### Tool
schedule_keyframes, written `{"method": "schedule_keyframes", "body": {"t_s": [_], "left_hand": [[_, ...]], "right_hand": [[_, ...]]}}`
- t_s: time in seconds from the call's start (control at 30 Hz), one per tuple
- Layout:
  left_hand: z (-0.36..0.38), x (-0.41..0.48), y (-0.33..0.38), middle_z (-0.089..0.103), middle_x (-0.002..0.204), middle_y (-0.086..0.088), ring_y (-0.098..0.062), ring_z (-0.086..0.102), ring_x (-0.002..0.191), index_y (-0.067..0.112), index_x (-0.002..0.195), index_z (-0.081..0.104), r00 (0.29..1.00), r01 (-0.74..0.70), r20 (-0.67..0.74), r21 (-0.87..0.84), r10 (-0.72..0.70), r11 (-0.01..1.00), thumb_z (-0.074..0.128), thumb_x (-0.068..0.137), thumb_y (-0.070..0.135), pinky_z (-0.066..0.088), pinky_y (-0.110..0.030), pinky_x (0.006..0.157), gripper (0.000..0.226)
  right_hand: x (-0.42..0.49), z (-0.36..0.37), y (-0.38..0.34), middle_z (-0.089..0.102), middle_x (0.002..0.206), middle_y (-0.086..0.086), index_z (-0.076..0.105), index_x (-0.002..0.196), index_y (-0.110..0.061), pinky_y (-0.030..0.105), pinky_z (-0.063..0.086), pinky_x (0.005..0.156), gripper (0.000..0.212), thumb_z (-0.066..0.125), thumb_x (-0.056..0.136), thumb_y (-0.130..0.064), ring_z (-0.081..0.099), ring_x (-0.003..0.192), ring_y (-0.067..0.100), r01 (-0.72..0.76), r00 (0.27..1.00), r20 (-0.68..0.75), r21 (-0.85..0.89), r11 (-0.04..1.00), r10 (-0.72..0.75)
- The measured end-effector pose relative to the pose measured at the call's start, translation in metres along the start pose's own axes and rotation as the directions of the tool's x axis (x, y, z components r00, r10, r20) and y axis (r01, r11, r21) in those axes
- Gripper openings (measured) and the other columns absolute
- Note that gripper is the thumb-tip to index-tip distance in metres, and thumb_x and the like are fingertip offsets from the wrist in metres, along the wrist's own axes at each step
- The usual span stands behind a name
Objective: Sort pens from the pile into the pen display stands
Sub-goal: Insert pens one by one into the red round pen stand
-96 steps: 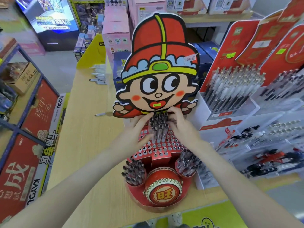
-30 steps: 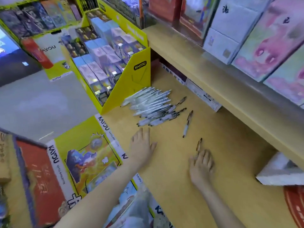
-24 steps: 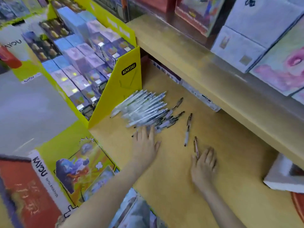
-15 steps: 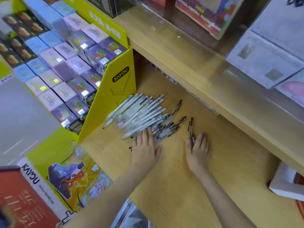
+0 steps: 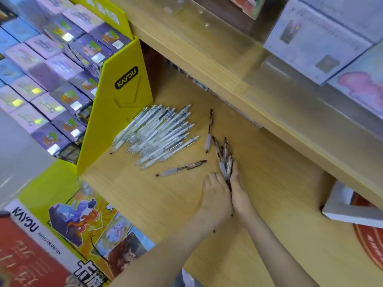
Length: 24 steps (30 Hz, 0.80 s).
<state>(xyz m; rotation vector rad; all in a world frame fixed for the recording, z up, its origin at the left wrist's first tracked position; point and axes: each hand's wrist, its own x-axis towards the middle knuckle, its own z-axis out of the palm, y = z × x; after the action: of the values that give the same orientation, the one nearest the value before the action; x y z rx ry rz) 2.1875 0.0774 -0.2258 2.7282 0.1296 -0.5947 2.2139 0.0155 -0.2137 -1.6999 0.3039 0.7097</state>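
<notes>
Dark pens [image 5: 224,160]: gathered into one bundle between the two hands, tips fanning out beyond the fingertips — half a second ago they lay scattered at the near edge of the pile.
Left hand [image 5: 216,195]: fingers curled against the bundle's left side; a moment ago it lay flat and spread.
Right hand [image 5: 240,189]: pressed to the bundle's right side; fingers look straight, thumb hidden.
Loose pen [image 5: 180,168]: just left of the left hand, apart from the bundle.
Second loose pen [image 5: 209,131]: beyond the fingertips, also apart.
White pens [image 5: 155,133]: heap further out to the left, beside the yellow box [image 5: 120,104].
Meaning: one kind is now separated — the bundle looks ready to lift off the counter [image 5: 279,193] toward a stand, though no stand is in view.
</notes>
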Motion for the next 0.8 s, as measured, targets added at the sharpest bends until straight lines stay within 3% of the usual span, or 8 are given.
{"method": "schedule_keyframes", "body": {"t_s": [0.1, 0.23, 0.3, 0.37, 0.53, 0.6, 0.67, 0.8], "left_hand": [[-0.009, 0.009, 0.004, 0.036, 0.13, -0.016, -0.032, 0.036, 0.118, 0.002, 0.137, 0.029, 0.987, 0.131, 0.144, -0.415, -0.077, 0.9, 0.045, 0.091, 0.018, 0.033, -0.039, 0.104, 0.051], [-0.022, 0.012, -0.003, 0.053, 0.116, -0.01, -0.026, 0.054, 0.105, 0.019, 0.103, 0.049, 0.917, 0.367, 0.398, -0.812, -0.029, 0.454, 0.062, 0.084, 0.026, 0.045, -0.037, 0.093, 0.024], [-0.022, 0.009, -0.002, 0.056, 0.125, -0.003, -0.019, 0.056, 0.112, 0.021, 0.117, 0.049, 0.894, 0.414, 0.447, -0.849, 0.028, 0.328, 0.074, 0.07, 0.057, 0.045, -0.035, 0.1, 0.065], [-0.008, 0.008, -0.003, 0.052, 0.135, -0.001, -0.017, 0.052, 0.122, 0.019, 0.136, 0.037, 0.886, 0.414, 0.459, -0.848, 0.068, 0.331, 0.074, 0.053, 0.076, 0.043, -0.038, 0.106, 0.107], [-0.009, -0.002, -0.002, 0.042, 0.142, -0.003, -0.019, 0.041, 0.131, 0.013, 0.146, 0.02, 0.922, 0.318, 0.367, -0.899, 0.122, 0.302, 0.069, 0.087, 0.031, 0.038, -0.038, 0.11, 0.078], [-0.012, -0.003, -0.006, 0.05, 0.129, -0.001, -0.012, 0.05, 0.117, 0.011, 0.139, 0.026, 0.934, 0.254, 0.323, -0.899, 0.15, 0.356, 0.062, 0.093, 0.014, 0.046, -0.03, 0.101, 0.059], [-0.018, -0.007, -0.007, 0.053, 0.1, 0.003, -0.007, 0.053, 0.089, 0.012, 0.135, 0.032, 0.947, 0.198, 0.284, -0.885, 0.152, 0.421, 0.057, 0.092, 0.005, 0.05, -0.027, 0.081, 0.05], [-0.027, -0.013, -0.01, 0.049, 0.084, -0.006, -0.018, 0.048, 0.072, 0.021, 0.135, 0.031, 0.951, 0.053, 0.209, -0.836, 0.228, 0.546, 0.051, 0.09, 0.0, 0.043, -0.039, 0.065, 0.054]], "right_hand": [[-0.009, -0.02, 0.002, 0.044, 0.134, -0.023, 0.028, 0.137, -0.045, 0.019, 0.042, 0.093, 0.036, 0.026, 0.102, -0.037, 0.048, 0.117, -0.005, -0.033, 0.999, 0.046, 0.245, 0.969, 0.023], [-0.023, -0.035, 0.01, 0.052, 0.133, -0.007, 0.038, 0.138, -0.036, 0.027, 0.046, 0.09, 0.036, 0.028, 0.103, -0.03, 0.056, 0.109, 0.003, -0.123, 0.99, 0.115, 0.387, 0.914, 0.084], [-0.032, -0.034, 0.014, 0.057, 0.131, 0.0, 0.05, 0.129, -0.028, 0.031, 0.046, 0.093, 0.035, 0.026, 0.103, -0.035, 0.06, 0.11, 0.009, -0.169, 0.981, 0.159, 0.432, 0.886, 0.109], [-0.04, -0.032, 0.015, 0.061, 0.125, -0.001, 0.052, 0.124, -0.029, 0.033, 0.043, 0.097, 0.045, 0.016, 0.102, -0.044, 0.059, 0.112, 0.009, -0.16, 0.979, 0.186, 0.437, 0.885, 0.085], [-0.049, -0.044, 0.015, 0.03, 0.149, -0.015, 0.026, 0.145, -0.033, 0.02, 0.019, 0.104, 0.06, 0.001, 0.096, -0.055, 0.027, 0.135, 0.002, -0.166, 0.972, 0.215, 0.36, 0.918, 0.092], [-0.046, -0.049, 0.018, 0.024, 0.152, -0.013, 0.031, 0.144, -0.033, 0.017, 0.018, 0.102, 0.049, 0.017, 0.1, -0.048, 0.023, 0.136, -0.001, -0.135, 0.979, 0.186, 0.281, 0.95, 0.085], [-0.042, -0.054, 0.015, 0.036, 0.146, -0.01, 0.036, 0.142, -0.031, 0.012, 0.032, 0.093, 0.044, 0.041, 0.099, -0.034, 0.042, 0.116, -0.009, -0.071, 0.992, 0.123, 0.255, 0.964, 0.041], [-0.03, -0.055, -0.002, 0.054, 0.128, -0.006, 0.024, 0.143, -0.029, 0.028, 0.041, 0.098, 0.078, 0.068, 0.079, -0.029, 0.054, 0.114, 0.009, 0.007, 0.998, 0.055, 0.342, 0.94, -0.027]]}}
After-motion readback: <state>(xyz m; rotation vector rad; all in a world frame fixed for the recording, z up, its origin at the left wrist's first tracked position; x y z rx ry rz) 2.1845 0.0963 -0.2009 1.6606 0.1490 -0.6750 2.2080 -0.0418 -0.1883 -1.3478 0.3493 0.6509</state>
